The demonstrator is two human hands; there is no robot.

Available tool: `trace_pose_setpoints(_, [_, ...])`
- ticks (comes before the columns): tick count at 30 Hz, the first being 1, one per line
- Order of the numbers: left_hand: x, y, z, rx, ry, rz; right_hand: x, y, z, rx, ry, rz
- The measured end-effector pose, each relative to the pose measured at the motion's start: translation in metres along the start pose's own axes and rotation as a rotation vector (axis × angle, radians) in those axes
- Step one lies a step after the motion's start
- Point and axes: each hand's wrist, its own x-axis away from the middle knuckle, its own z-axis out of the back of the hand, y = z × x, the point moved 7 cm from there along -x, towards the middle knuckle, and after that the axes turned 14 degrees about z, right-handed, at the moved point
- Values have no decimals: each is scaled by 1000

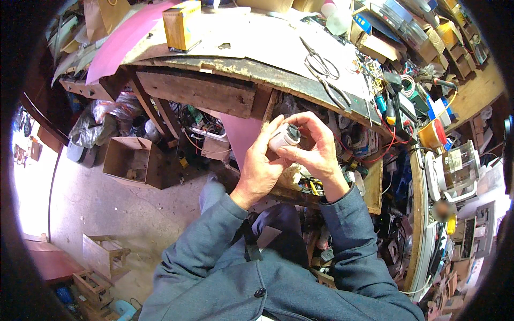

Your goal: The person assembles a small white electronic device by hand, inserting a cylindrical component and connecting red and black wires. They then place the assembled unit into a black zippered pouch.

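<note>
Above my lap, in front of the bench edge, my left hand (pixel 258 167) and my right hand (pixel 317 150) are both closed round a small white cylindrical part with a black end (pixel 285 138). The left fingers wrap its left side. From the right, my other thumb presses on its near side while the fingers curl over the top. The black end points up and away from me; the lower part is partly covered by my fingers. What the part belongs to cannot be made out.
A worn wooden workbench (pixel 230 68) spans the far side. On it stand a yellow box (pixel 182 27), scissors (pixel 320 65) and pliers (pixel 335 93). Wires and tools (pixel 393 101) crowd the right. An open drawer (pixel 375 184) sits beside my right forearm; a cardboard box (pixel 131 163) rests on the floor.
</note>
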Motion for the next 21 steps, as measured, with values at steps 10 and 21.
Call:
trace_pose_setpoints(10, [10,-2,5,-227,177,-197,-4,-4,-5,61,-87,123])
trace_pose_setpoints(21, [6,-1,5,-88,154,-68,-5,-10,-4,318,-58,203])
